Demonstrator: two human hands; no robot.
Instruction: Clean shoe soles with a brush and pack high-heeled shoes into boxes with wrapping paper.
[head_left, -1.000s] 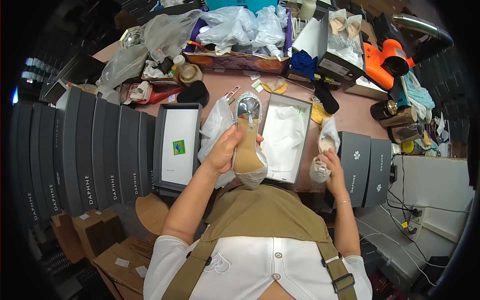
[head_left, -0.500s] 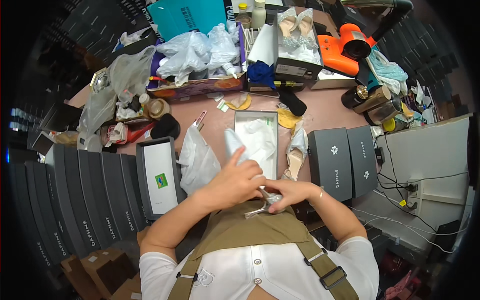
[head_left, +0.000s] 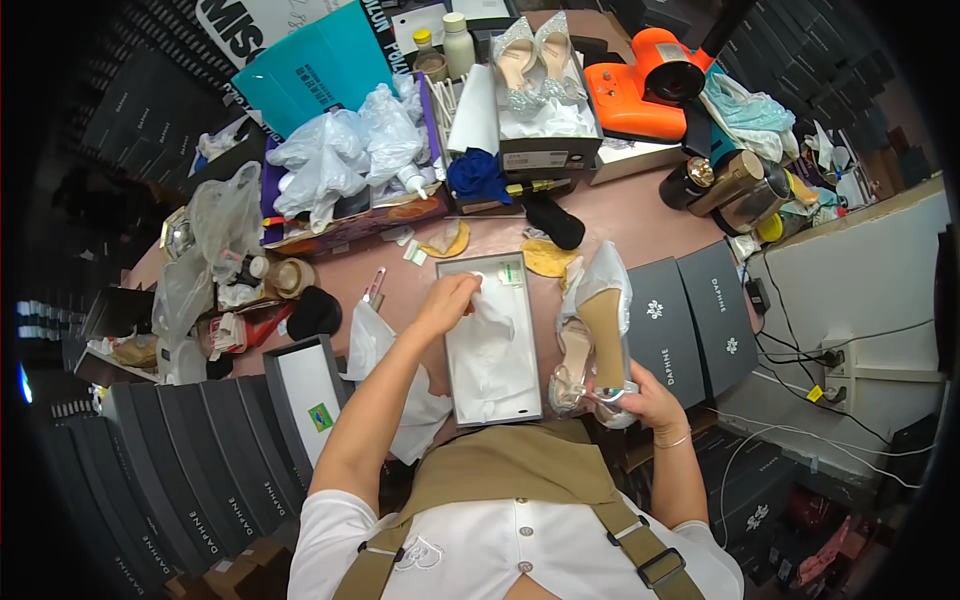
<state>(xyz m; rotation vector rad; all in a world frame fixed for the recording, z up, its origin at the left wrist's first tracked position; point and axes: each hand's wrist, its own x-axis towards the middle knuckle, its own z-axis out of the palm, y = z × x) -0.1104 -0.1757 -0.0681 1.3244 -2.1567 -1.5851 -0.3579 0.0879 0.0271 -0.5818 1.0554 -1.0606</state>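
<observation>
An open shoe box [head_left: 455,385] lined with white tissue paper [head_left: 490,350] lies on the pink table in front of me. My left hand [head_left: 447,303] reaches into its far end and pinches the tissue. My right hand [head_left: 640,400] is to the right of the box. It grips the heel end of a silver high-heeled shoe [head_left: 600,325] with a tan sole, held sole-up. A second silver sandal [head_left: 573,360] lies right beside it.
Dark shoe boxes [head_left: 690,315] lie to the right, and a row of them [head_left: 190,470] with a box lid [head_left: 305,395] to the left. At the back are plastic bags [head_left: 330,160], a boxed pair of glittery shoes [head_left: 535,60] and an orange tool [head_left: 655,75].
My hands were together at the near end of the box. Now the left has reached to the far end of the tissue, and the right has carried the shoe off to the right side.
</observation>
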